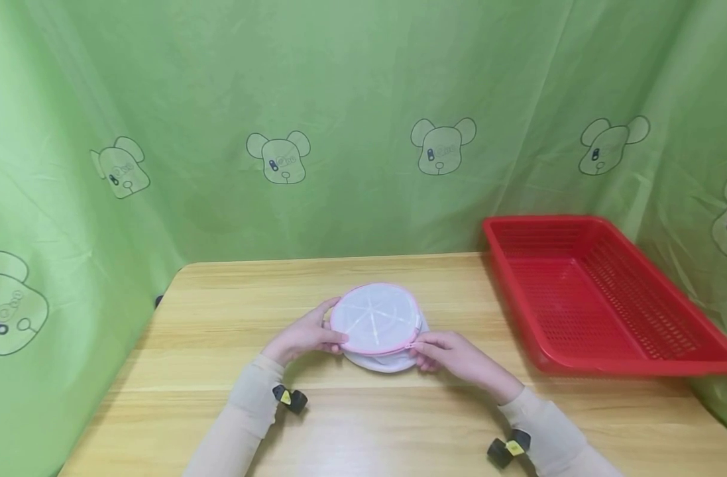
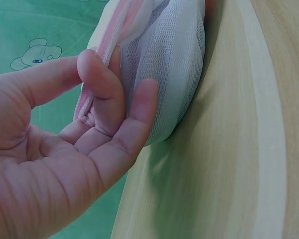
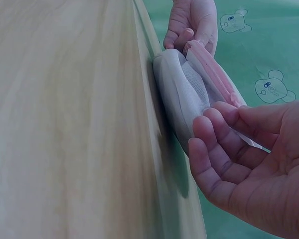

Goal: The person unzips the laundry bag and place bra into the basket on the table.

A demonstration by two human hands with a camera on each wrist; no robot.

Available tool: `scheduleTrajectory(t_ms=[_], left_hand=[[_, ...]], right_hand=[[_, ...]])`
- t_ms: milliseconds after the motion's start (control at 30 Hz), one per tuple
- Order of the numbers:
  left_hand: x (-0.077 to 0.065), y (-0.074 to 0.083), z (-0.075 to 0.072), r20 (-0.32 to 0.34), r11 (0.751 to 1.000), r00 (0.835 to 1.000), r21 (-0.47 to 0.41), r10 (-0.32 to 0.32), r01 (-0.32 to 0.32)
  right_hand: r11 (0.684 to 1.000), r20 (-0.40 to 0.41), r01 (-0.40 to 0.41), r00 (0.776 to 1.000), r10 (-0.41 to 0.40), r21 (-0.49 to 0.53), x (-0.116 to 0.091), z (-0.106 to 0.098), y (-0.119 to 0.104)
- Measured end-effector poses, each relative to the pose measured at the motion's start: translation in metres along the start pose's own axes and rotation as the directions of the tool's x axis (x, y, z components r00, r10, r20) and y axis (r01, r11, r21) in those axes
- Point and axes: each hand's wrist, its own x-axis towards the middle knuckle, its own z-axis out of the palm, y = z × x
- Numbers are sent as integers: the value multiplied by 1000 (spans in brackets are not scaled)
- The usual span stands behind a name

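Note:
A round white mesh laundry bag (image 1: 372, 317) with a pink zipper around its top lies in the middle of the table, between both hands. The left hand (image 1: 308, 336) pinches its left rim, thumb on top and fingers beneath; in the left wrist view the pink zipper edge (image 2: 109, 42) passes between thumb and fingers, against the mesh side (image 2: 169, 74). At the front right of the rim, the right hand (image 1: 449, 354) pinches the zipper pull (image 1: 412, 345) between thumb and index finger. Its other fingers (image 3: 205, 154) curl beside the bag's side.
A red plastic basket (image 1: 518, 305) with slotted walls stands at the right of the wooden table (image 1: 220, 318). Green curtains (image 1: 351, 218) with mouse-head prints hang behind and on both sides of the table.

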Motion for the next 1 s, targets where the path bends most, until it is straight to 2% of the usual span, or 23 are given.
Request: scheduleTrajectory(t_ms=[300, 1000], left_hand=[[0, 0, 0, -4, 1000, 1000, 4, 1, -1], [-2, 1, 1, -14, 1000, 1000, 6, -4, 4]], right_hand=[[1000, -15, 3, 1000, -3, -19, 0, -4, 3], [1000, -42, 0, 999, 0, 15, 2, -12, 4]])
